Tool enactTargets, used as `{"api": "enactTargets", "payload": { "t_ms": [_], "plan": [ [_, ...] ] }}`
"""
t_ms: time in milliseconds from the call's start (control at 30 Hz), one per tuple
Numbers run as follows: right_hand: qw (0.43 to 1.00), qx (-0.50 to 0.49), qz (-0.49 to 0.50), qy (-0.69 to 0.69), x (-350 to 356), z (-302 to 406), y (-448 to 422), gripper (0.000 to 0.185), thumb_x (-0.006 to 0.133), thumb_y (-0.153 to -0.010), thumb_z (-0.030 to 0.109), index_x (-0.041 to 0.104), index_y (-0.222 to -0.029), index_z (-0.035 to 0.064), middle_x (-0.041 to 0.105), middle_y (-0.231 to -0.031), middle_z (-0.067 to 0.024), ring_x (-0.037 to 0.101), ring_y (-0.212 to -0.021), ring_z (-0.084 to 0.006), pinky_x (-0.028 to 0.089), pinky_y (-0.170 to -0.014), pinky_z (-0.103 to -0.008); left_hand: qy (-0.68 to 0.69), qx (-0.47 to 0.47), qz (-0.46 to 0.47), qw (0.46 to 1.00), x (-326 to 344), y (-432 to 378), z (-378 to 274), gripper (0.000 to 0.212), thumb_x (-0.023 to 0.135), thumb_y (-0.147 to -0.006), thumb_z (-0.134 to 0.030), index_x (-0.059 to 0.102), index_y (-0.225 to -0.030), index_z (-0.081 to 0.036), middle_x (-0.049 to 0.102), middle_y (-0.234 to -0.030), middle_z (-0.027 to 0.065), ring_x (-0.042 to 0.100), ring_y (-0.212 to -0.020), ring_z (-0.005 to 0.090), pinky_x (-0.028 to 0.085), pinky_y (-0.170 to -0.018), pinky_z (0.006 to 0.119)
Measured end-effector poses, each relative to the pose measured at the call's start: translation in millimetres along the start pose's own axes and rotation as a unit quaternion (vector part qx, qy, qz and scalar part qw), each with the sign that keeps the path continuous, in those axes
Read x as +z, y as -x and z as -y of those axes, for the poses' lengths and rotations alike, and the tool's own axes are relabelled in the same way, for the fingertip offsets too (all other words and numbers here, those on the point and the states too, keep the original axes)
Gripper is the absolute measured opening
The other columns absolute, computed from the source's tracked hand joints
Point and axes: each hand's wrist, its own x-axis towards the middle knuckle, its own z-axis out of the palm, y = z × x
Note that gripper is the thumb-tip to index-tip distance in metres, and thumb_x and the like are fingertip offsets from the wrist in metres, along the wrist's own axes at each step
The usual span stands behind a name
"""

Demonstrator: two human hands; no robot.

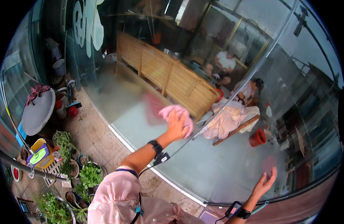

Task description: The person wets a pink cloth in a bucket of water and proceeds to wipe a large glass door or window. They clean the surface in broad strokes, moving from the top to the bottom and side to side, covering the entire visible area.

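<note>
My left hand (176, 124) presses a crumpled pink cloth (181, 111) against a large glass pane (132, 123). The pane is hazy, and a dull pink reflection shows beside the cloth. On that wrist sits a black strap with a small black device (161, 159) and a cable. Lower right, my right hand (265, 180) is raised by the glass with nothing in it, its fingers slightly apart. A faint reflection of it shows on the pane; whether it touches the glass I cannot tell. Another black strap and device (234, 209) are at the right wrist.
Potted plants (90, 175), a yellow and purple mop bucket (43, 155) and a round grey tabletop (39, 112) stand left on the tiled floor (90, 123). Through the glass appear a wooden counter (166, 75), two seated people (225, 61) and a red bucket (257, 137). A vertical glass joint crosses the view.
</note>
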Motion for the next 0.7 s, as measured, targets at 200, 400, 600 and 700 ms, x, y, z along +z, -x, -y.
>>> {"api": "enactTargets", "payload": {
  "t_ms": [200,400,600,700],
  "plan": [
    [0.986,-0.037,-0.105,0.127,12,18,-51,0.071,0.063,-0.070,0.020,0.025,-0.128,0.0087,0.016,-0.134,-0.0191,0.019,-0.122,-0.0339,0.018,-0.098,-0.0421,-0.029,0.265,-0.148,0.952,-78,-261,-52,0.054,0.054,-0.060,-0.027,0.048,-0.110,-0.010,0.041,-0.112,0.0197,0.035,-0.105,0.0391,0.027,-0.087,0.049],
    [0.985,0.011,-0.110,0.136,37,10,-62,0.101,0.075,-0.054,0.022,0.011,-0.132,0.0131,0.006,-0.135,-0.0227,0.011,-0.122,-0.0413,0.015,-0.099,-0.0456,-0.133,0.062,-0.245,0.958,-136,-291,96,0.056,0.053,-0.067,-0.025,0.038,-0.121,-0.014,0.033,-0.124,0.0174,0.026,-0.116,0.0365,0.018,-0.097,0.044],
    [0.984,0.018,-0.112,0.137,43,7,-65,0.100,0.075,-0.054,0.019,0.013,-0.132,0.0103,0.007,-0.135,-0.0231,0.011,-0.123,-0.0384,0.012,-0.100,-0.0430,-0.125,-0.003,-0.243,0.962,-78,-282,28,0.053,0.045,-0.078,-0.027,0.031,-0.123,-0.003,0.032,-0.124,0.0216,0.022,-0.119,0.0364,0.015,-0.099,0.041],
    [0.984,0.024,-0.125,0.123,37,5,-65,0.096,0.073,-0.054,0.013,0.016,-0.131,0.0087,0.008,-0.134,-0.0229,0.012,-0.124,-0.0370,0.011,-0.100,-0.0420,-0.038,0.275,-0.106,0.955,-58,-274,-94,0.056,0.053,-0.062,-0.034,0.046,-0.114,-0.012,0.040,-0.117,0.0144,0.031,-0.113,0.0330,0.026,-0.086,0.049]
  ]
}}
